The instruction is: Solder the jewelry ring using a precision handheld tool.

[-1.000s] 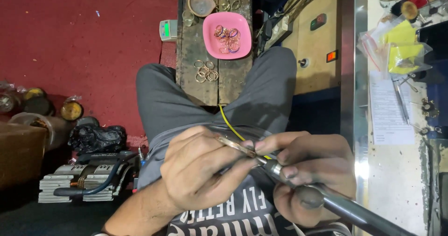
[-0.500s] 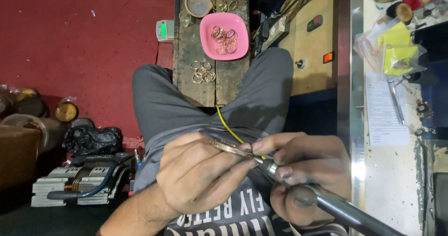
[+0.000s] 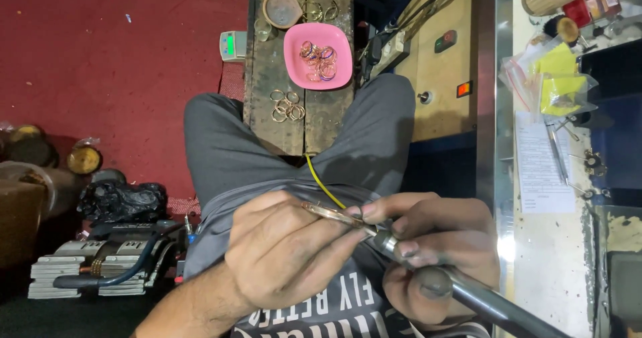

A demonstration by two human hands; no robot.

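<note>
My left hand pinches a thin gold-coloured bangle held edge-on over my lap. My right hand grips a dark metal rod-shaped tool whose tip meets the bangle between the fingertips. A yellow wire runs from the hands up toward a worn wooden block between my knees. On the block lie several loose rings and a pink bowl holding more rings.
A small brown dish sits at the block's far end, a green-lit scale beside it. A beige switch box and a cluttered counter with paper and yellow packets stand right. Black bag and metal parts lie left.
The view has shifted slightly lower and left. Both hands keep the same hold on the bangle and the tool, with barely any movement.
</note>
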